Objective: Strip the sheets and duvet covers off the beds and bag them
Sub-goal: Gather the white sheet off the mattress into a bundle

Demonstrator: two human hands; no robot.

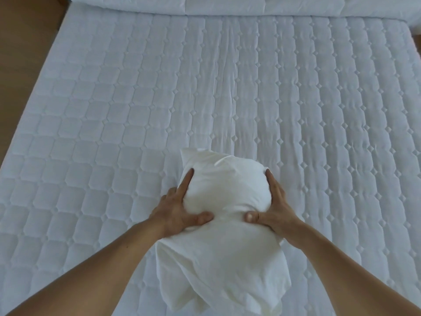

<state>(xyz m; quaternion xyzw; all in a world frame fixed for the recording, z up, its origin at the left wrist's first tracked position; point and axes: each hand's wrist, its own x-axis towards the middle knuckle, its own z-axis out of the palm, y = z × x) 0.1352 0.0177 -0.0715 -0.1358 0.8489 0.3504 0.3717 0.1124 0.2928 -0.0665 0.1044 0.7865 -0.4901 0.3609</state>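
Soft, even daylight; faint shadows; wide-angle bending at edges; slightly soft focus.

Two bare forearms enter from the lower corners of the head view, with no sleeve, cuff, watch or band on either. The left hand (176, 213) and right hand (274, 210) are ungloved and carry no rings. The fingers (186, 181) are long and straight, the nails short and unpainted; one thumbnail (249, 216) shows plainly on the right hand. Faint hair shows along both forearms.
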